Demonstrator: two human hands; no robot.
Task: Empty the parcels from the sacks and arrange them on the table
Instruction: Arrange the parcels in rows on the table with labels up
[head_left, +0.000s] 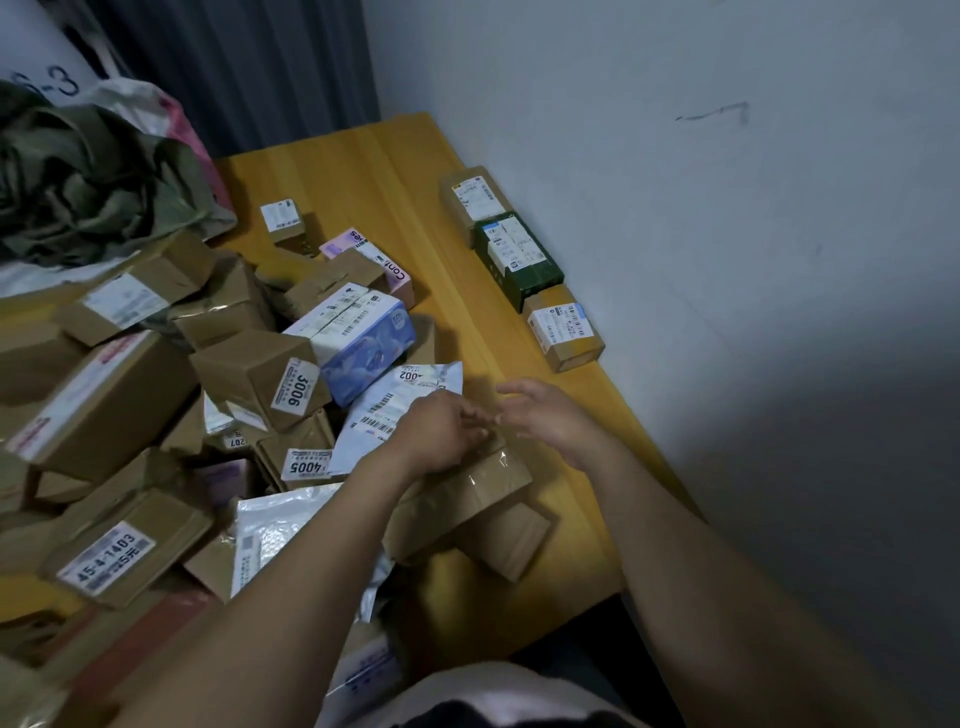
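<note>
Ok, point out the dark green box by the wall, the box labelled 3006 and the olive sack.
dark green box (519, 262): head view, middle of its top face.
box labelled 3006 (252, 374): head view, bare cardboard left of its label.
olive sack (88, 176): head view, crumpled middle folds.

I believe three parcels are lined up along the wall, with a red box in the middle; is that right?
Not quite: the head view shows the middle box is dark green, not red; the rest holds.
</note>
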